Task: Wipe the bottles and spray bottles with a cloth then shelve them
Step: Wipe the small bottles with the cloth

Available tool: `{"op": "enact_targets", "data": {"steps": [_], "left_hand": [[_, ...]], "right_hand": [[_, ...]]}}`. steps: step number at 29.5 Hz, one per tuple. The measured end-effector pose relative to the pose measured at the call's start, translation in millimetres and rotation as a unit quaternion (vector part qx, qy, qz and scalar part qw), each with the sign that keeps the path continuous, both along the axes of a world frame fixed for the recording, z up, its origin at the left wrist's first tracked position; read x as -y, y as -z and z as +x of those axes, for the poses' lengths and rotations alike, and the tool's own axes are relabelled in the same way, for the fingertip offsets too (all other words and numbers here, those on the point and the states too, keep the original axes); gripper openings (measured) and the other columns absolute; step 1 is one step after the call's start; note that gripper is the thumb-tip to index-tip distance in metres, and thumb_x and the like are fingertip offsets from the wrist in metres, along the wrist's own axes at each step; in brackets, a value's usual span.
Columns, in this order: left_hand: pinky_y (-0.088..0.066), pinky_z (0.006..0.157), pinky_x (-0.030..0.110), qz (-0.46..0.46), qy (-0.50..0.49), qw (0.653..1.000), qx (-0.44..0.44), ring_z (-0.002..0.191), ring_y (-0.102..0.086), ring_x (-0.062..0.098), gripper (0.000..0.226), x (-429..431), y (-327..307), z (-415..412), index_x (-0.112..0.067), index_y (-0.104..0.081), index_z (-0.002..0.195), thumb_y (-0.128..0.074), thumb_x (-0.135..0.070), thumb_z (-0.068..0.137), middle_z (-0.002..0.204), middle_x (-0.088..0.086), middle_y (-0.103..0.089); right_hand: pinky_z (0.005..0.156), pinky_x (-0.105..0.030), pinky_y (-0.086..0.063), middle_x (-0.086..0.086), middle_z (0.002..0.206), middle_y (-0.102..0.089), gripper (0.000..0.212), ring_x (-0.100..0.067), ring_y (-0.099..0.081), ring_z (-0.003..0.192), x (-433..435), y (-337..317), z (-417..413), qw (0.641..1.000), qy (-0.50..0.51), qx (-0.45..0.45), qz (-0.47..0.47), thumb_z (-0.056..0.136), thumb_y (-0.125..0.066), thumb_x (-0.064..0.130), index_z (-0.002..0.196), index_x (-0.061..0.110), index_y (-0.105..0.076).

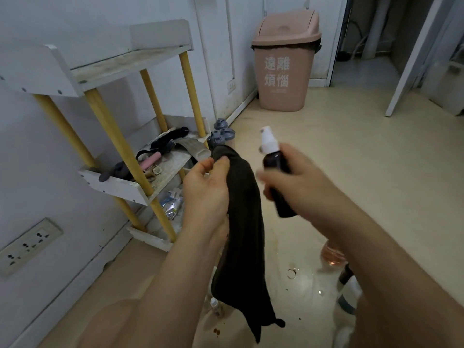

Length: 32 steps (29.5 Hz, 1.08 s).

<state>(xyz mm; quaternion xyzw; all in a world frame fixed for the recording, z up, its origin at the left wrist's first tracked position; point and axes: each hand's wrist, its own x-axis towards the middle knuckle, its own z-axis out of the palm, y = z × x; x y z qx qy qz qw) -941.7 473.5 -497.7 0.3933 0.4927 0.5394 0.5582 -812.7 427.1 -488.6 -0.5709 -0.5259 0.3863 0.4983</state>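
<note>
Pale walls [75, 16] and a glossy beige floor [364, 159] frame your work, with a wall socket strip [27, 247] low at the left edge. Next comes the rack [118, 188], white painted boards on round yellow wooden posts. Its top tier [125, 61] looks scuffed and stained, and its middle tier carries dark and pink clutter [160, 151] that I cannot identify. Your left hand [206, 192] pinches the upper end of the cloth [241, 234] between thumb and fingertips, so the dark, nappy fabric hangs in a long limp fold toward the floor. Just right of it, close but not touching, is the spray bottle [276, 172]: a slim, dark cylinder with a white plastic pump head, tilted so the nozzle points up and left. Your right hand [303, 182] has its fingers curled round the bottle's body, below the collar. The wipe itself seems about to begin, so gather the cloth into your left palm instead of letting it dangle, wrap it round the smooth body and twist the bottle inside it. Work under the collar, where grime likely sits, and leave the pump head unpressed. Low at the right, partly hidden behind your forearm, more bottles [350, 293] stand on the floor, seemingly waiting their turn.
</note>
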Motion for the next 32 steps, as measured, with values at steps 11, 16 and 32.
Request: {"op": "enact_targets", "data": {"steps": [11, 16, 32], "left_hand": [[-0.057, 0.089, 0.035, 0.032, 0.149, 0.954, 0.257, 0.102, -0.067, 0.024, 0.033, 0, -9, -13, -0.008, -0.065, 0.117, -0.061, -0.008, 0.085, 0.109, 0.013, -0.070], [-0.058, 0.080, 0.029, 0.087, 0.136, 0.971, 0.174, 0.103, -0.069, 0.022, 0.056, 0, -8, -13, -0.006, -0.061, 0.127, -0.070, -0.008, 0.072, 0.115, 0.011, -0.070], [-0.057, 0.081, 0.028, 0.230, 0.220, 0.947, -0.043, 0.104, -0.069, 0.015, 0.046, 9, -20, -26, -0.017, -0.065, 0.115, -0.071, -0.027, 0.071, 0.105, -0.006, -0.075]], "right_hand": [[0.080, -0.028, -0.050, 0.006, 0.104, -0.065, 0.040, -0.011, -0.060, 0.091, -3, 22, -17, 0.969, 0.094, 0.159, 0.166, 0.090, -0.067, 0.027, 0.129, 0.029, -0.057], [0.081, -0.040, -0.052, 0.001, 0.105, -0.059, 0.041, -0.017, -0.057, 0.091, -5, 33, -27, 0.953, 0.081, 0.244, 0.158, 0.095, -0.053, 0.034, 0.135, 0.033, -0.043], [0.067, -0.032, -0.055, -0.006, 0.092, -0.072, 0.058, -0.018, -0.069, 0.083, 5, 4, 6, 0.966, -0.180, -0.167, -0.083, 0.080, -0.049, 0.059, 0.109, 0.012, -0.067]]}}
